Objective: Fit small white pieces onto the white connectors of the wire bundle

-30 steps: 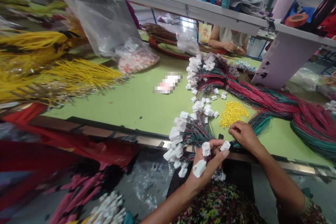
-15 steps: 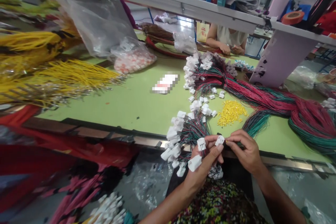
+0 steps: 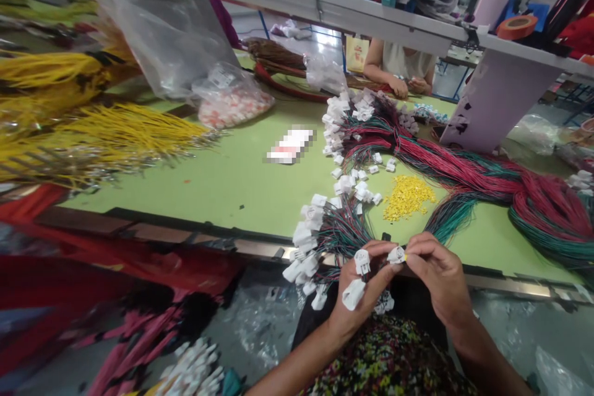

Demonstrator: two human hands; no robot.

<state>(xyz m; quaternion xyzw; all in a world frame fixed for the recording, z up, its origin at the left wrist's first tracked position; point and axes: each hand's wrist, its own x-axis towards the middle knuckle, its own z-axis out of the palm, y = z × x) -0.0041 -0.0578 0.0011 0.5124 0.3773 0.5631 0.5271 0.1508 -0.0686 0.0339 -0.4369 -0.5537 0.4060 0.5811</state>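
My left hand (image 3: 359, 291) pinches a white plastic connector (image 3: 396, 255) between thumb and fingertips. Two more white connectors, an upper one (image 3: 362, 262) and a lower one (image 3: 353, 294), stick out from the same hand on their wires. My right hand (image 3: 439, 275) is closed in a pinch on a tiny yellow clip (image 3: 405, 257), which touches the right end of the held connector. Left of my hands, a bunch of white connectors (image 3: 306, 235) on dark, red and green wires hangs over the table edge. Small yellow clips (image 3: 408, 197) lie heaped beyond my fingers.
A thick red and green wire bundle (image 3: 464, 167) crosses the green table (image 3: 218, 179). Yellow wires (image 3: 93, 130) lie at left, near a bag of orange-white parts (image 3: 234, 105). A shelf (image 3: 371, 23) spans above. Opposite, a person's hands (image 3: 408, 86) work.
The held connector has turned and shifted right, and its end now meets the yellow clip in my right fingers. The connectors in my left hand have also tilted.
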